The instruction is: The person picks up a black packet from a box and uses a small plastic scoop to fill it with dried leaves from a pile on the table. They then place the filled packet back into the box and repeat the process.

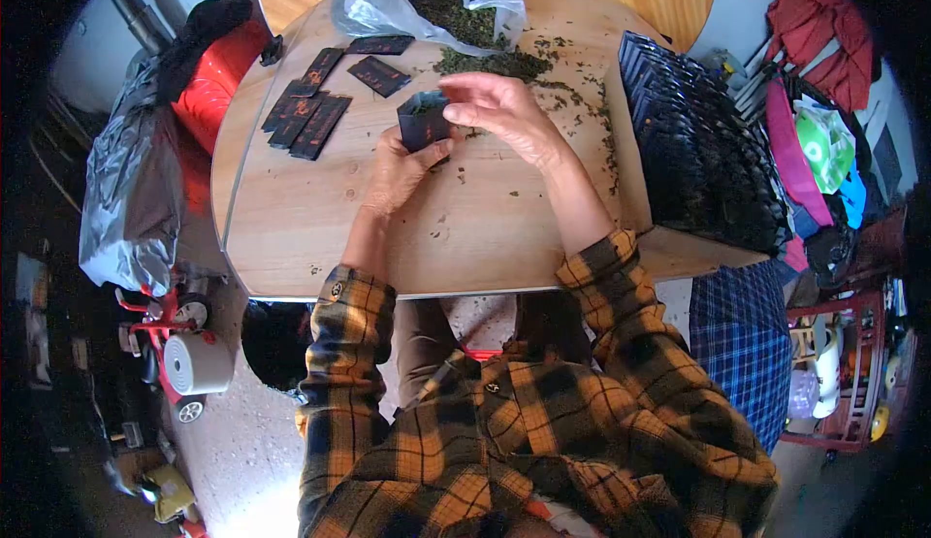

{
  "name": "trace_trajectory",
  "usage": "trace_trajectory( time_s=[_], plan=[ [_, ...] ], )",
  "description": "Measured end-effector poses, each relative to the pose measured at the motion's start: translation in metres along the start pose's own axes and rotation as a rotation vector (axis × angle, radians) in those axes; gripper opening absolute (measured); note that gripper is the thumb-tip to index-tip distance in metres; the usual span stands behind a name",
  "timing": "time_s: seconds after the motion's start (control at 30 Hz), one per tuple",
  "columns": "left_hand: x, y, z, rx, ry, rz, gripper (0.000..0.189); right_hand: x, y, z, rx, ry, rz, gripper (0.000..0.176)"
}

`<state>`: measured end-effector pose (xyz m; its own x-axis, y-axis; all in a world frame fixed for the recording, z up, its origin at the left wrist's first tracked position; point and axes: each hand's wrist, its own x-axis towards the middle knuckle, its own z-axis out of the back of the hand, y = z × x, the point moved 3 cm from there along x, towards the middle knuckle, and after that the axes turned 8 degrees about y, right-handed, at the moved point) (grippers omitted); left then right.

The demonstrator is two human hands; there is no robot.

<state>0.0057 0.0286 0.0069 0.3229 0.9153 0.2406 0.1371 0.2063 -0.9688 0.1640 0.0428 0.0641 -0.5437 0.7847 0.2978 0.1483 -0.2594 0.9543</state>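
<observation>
**Filling step, seen from above.** Your left hand (400, 167) grasps a small dark rectangular foil pouch (424, 123) and holds it upright over the pale round wooden table (320, 228). Thumb and fingers wrap its lower half, the mouth is open, and green shows inside.

Your right hand (499, 106) is at that mouth, fingers curved and drawn together just above the opening. Whether they pinch any leaf cannot be told from this view.

- **Beyond the hands:** a loose heap of dried green leaves (490, 61) spills from a crumpled clear plastic bag (369, 4) at the table's far edge.
- **To your left:** empty flat dark pouches (305, 111) lie scattered on the wood.
- **To your right:** a wooden crate packed with rows of upright dark pouches (703, 140) stands at the table's side.

Judged from this, the held pouch is taking its charge of leaf and is not yet closed. The next move calls for a mouth spread wide by your left hand and a steady pinch released squarely over the opening. Take care that crumbs do not fall past the rim.
</observation>
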Motion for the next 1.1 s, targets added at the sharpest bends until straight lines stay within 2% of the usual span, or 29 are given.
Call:
trace_trajectory(
  time_s=[0.1, 0.17, 0.23, 0.3, 0.33, 0.37, 0.4, 0.43, 0.47, 0.5, 0.57, 0.7, 0.77, 0.8, 0.83, 0.87, 0.97, 1.0, 1.07, 1.1],
  plan=[
    [0.002, 0.011, -0.011, 0.074, 0.080, -0.011, 0.013, -0.005, 0.001, 0.003, -0.058, 0.072, 0.002, 0.040],
    [0.003, 0.011, -0.009, 0.090, 0.060, -0.032, 0.016, -0.002, -0.010, 0.005, -0.141, 0.028, -0.003, 0.033],
    [0.001, -0.001, -0.004, 0.251, 0.073, -0.072, 0.017, 0.001, -0.009, 0.001, -0.327, -0.028, 0.016, 0.020],
    [-0.006, -0.014, -0.006, 0.451, 0.025, 0.007, 0.020, 0.001, -0.004, -0.001, -0.446, -0.087, 0.228, 0.014],
    [0.001, 0.012, 0.007, 0.365, 0.038, -0.060, 0.020, -0.001, 0.004, -0.001, -0.572, -0.106, 0.323, 0.016],
    [-0.002, 0.003, -0.009, 0.187, -0.018, -0.050, 0.022, 0.001, 0.003, 0.002, -0.601, -0.132, 0.326, 0.016],
    [0.001, 0.015, 0.006, 0.309, 0.064, 0.005, 0.022, -0.007, 0.025, -0.002, -0.642, -0.189, 0.411, 0.017],
    [-0.006, -0.012, -0.014, 0.357, 0.057, 0.042, 0.017, -0.013, 0.040, -0.001, -0.651, -0.242, 0.350, 0.015],
    [0.003, 0.014, 0.002, 0.229, 0.064, 0.020, 0.013, -0.018, 0.058, 0.000, -0.372, -0.241, 0.241, 0.013],
    [0.005, 0.019, 0.001, 0.105, 0.073, -0.005, 0.013, -0.027, 0.085, 0.004, -0.422, -0.260, 0.257, 0.012],
    [0.009, 0.019, 0.003, 0.146, 0.118, -0.089, 0.015, -0.034, 0.116, 0.018, -0.290, -0.264, 0.349, 0.013],
    [0.004, 0.020, 0.000, 0.032, 0.097, 0.015, 0.014, -0.076, 0.191, 0.064, -0.562, -0.204, 0.463, 0.014],
    [0.006, 0.021, 0.002, 0.044, 0.086, -0.026, 0.013, -0.124, 0.231, 0.096, -0.634, -0.285, 0.351, 0.014],
    [0.006, 0.023, 0.004, 0.042, 0.083, -0.029, 0.013, -0.152, 0.253, 0.096, -0.856, -0.503, 0.230, 0.013],
    [0.006, 0.025, 0.006, 0.046, 0.071, -0.030, 0.013, -0.175, 0.263, 0.110, -0.845, -0.630, 0.221, 0.010],
    [0.008, 0.028, 0.009, 0.050, 0.057, -0.035, 0.013, -0.201, 0.271, 0.125, -0.920, -0.658, 0.248, 0.008],
    [0.011, 0.038, 0.017, 0.077, 0.011, -0.064, 0.011, -0.265, 0.290, 0.147, -0.862, -0.897, 0.267, 0.007],
    [0.011, 0.035, 0.016, 0.079, 0.011, -0.075, 0.011, -0.277, 0.291, 0.157, -0.864, -0.898, 0.278, 0.007],
    [0.007, 0.028, 0.015, 0.240, -0.013, -0.096, 0.009, -0.304, 0.289, 0.187, -0.887, -1.027, 0.248, 0.007],
    [0.008, 0.032, 0.019, 0.243, -0.015, -0.109, 0.009, -0.323, 0.279, 0.225, -0.861, -0.994, 0.235, 0.011]
  ],
)
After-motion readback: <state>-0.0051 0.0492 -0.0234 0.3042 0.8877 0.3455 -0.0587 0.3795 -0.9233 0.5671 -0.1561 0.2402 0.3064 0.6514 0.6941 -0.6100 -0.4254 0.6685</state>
